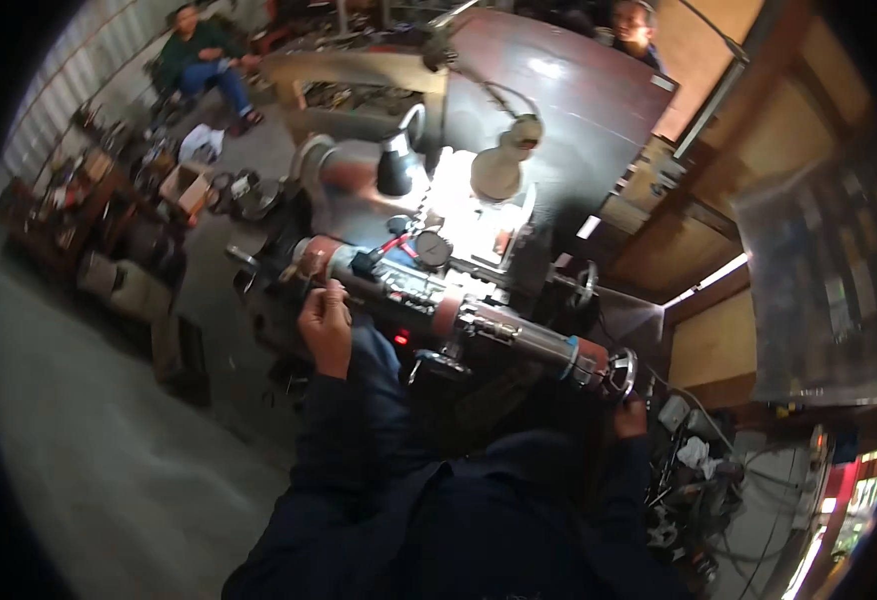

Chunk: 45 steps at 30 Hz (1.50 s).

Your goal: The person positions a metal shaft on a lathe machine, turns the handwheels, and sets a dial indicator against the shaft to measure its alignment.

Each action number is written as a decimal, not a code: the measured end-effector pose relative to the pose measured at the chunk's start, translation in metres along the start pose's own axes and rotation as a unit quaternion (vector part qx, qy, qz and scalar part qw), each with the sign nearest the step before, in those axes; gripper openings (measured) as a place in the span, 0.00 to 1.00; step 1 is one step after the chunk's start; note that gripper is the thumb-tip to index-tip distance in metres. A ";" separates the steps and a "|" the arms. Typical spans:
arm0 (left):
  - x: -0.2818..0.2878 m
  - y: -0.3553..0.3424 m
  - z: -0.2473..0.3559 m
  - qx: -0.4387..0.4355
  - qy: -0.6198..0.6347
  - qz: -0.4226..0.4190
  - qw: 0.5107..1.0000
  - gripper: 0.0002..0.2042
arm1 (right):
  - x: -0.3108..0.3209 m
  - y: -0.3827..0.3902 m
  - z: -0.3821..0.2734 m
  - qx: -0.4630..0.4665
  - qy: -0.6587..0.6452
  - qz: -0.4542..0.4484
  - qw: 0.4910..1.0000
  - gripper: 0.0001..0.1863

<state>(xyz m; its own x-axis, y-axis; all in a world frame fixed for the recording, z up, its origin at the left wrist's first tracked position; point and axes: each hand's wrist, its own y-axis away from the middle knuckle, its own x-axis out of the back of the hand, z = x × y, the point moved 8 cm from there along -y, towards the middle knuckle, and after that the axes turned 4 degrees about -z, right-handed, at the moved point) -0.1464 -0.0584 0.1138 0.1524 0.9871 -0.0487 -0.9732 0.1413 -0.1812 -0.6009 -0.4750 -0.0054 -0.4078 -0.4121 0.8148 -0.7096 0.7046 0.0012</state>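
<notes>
A long metal machine bed (409,290), like that of a lathe or grinder, lies across in front of me. My left hand (327,328) is raised at its left end, beside a reddish-brown housing (321,258). Its fingers are closed in a pinch, and what they hold is too dark to make out. At the far right end, a shiny handwheel (622,372) sits on the end of a silver cylinder (539,340). My right hand (632,415) grips the lower rim of this wheel; its fingers are partly hidden. A round dark dial (433,249) stands over the bed.
Behind the bed, a black lamp (396,165) and a beige lamp (499,172) throw bright light. A large dark metal panel (579,90) stands beyond. One person (204,65) sits at the back left; another (636,30) is behind the panel. Cluttered parts (109,200) line the left wall.
</notes>
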 end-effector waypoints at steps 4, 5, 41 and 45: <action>0.023 0.029 -0.035 -0.057 -0.196 -0.026 0.978 0.14 | 0.036 0.018 -0.026 0.008 -0.122 -0.015 0.992 0.11; 0.024 0.034 -0.040 -0.056 -0.189 -0.036 0.980 0.14 | 0.043 0.020 -0.033 0.012 -0.120 -0.021 0.992 0.11; -0.097 0.024 0.007 0.031 0.274 -0.100 0.956 0.08 | 0.070 -0.004 -0.150 0.075 0.124 0.244 0.959 0.18; -0.106 0.009 0.028 0.029 0.399 -0.088 0.912 0.13 | 0.068 0.000 -0.154 0.097 0.149 0.267 0.947 0.19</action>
<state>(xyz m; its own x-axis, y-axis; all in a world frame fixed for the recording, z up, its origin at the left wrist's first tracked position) -0.1763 -0.1599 0.1450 0.3620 0.5834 -0.7270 -0.9254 0.3189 -0.2048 -0.5403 -0.4137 0.1393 -0.5782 0.1761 0.7967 -0.5513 0.6354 -0.5406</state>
